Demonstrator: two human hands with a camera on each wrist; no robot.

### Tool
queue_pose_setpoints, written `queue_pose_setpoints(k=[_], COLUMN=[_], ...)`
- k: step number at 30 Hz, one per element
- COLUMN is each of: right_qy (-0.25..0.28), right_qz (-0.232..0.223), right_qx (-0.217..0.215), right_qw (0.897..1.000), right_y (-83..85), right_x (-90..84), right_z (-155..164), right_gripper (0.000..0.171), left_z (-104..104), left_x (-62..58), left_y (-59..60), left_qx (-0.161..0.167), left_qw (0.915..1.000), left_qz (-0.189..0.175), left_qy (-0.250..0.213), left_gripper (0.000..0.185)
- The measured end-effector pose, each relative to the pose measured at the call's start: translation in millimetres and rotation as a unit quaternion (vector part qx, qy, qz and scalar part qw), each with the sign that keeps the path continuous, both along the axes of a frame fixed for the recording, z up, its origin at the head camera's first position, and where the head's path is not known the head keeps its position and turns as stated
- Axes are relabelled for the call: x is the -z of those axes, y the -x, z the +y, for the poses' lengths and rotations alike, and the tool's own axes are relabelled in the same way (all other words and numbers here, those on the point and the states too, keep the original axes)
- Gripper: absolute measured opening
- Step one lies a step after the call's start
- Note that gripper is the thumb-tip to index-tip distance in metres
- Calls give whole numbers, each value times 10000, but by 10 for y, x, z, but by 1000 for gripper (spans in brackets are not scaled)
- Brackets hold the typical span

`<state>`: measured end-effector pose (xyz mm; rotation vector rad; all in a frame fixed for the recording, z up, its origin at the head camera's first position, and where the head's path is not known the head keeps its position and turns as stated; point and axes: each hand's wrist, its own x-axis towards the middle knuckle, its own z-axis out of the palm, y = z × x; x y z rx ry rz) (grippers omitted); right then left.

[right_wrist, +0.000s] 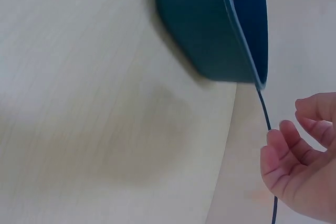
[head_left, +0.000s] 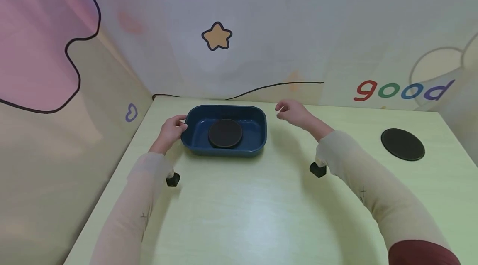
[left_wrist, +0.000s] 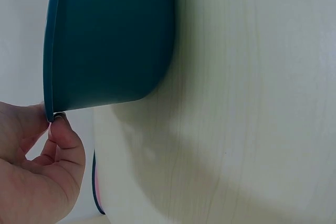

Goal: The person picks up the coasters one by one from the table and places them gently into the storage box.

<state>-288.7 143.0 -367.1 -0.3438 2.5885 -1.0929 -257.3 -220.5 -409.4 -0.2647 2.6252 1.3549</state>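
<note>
the left hand point(head_left: 171, 130) pinches the rim of the blue tray point(head_left: 257, 126) at its left end. the right hand point(head_left: 292, 111) hangs loose and empty just beside the tray's right end. a dark disc point(head_left: 225, 133) lies inside the tray on the tabletop point(head_left: 242, 207); a second disc point(head_left: 402, 143) sits well apart.

the backdrop wall point(head_left: 336, 28) bears the word "good" point(head_left: 403, 89).

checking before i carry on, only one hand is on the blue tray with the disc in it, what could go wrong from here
1. Only the left hand pinches the blue tray at its rim; the right hand hangs off it, holding nothing. A one-sided lift could tip it.
2. The black disc lies loose inside and could slide.
3. The tray sits close to the table back edge, so a push might run it into the wall.
</note>
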Motion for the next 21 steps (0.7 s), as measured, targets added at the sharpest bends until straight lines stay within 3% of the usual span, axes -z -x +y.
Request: queue_pose_setpoints(k=[5, 15, 21], right_qy=[-87, -661, -927], right_qz=[26, 573, 419], right_qx=[192, 571, 894], right_qw=[9998, 9945, 9908], right_y=[-10, -58, -94], right_x=[14, 25, 76], right_z=[245, 766, 1151], right_gripper=[22, 37, 52], left_z=[0, -8, -9], left_x=[3, 9, 14], left_y=[-8, -7, -1], left_qx=[-3, 54, 42], left_qw=[10000, 10000, 10000], left_qz=[-8, -29, -17], left_qy=[16, -36, -15], left_gripper=[39, 40, 40])
